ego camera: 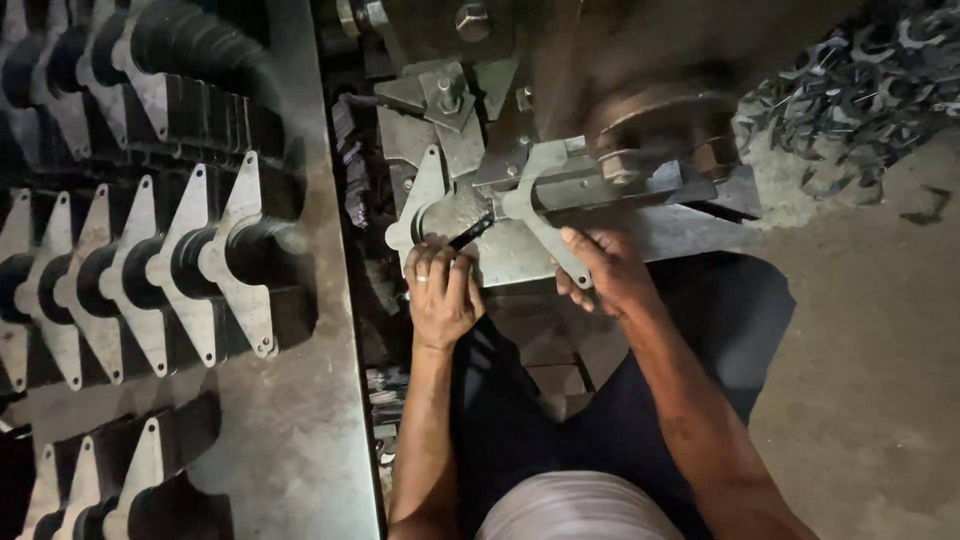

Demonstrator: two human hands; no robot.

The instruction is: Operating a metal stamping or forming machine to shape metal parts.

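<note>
The person is sitting at a press machine (640, 130), working two flat metal plates on its bed. The left hand (440, 290) is curled narrowly around a thin dark rod (470, 232), whose tip is pointing toward about 1 o'clock at the notch of the left plate (420, 205). That plate is lying flat at about 11 o'clock from the hand, its long axis running from 12 to 6 o'clock, its cutout facing 3 o'clock. The right hand (605, 270) is pinching the lower tip of the second plate (545, 200), thumb and fingers closed on its edge; this plate is sitting under the blurred ram, its long arm slanting from 11 down to 5 o'clock.

As for progress, rows of stacked plates (190, 260) are standing on the steel table (310, 420) at 9 o'clock, which I judge to be stock in the queue or already formed; which, I cannot tell. A heap of scrap cutouts (860, 90) at 2 o'clock is suggesting many pieces are already punched.
</note>
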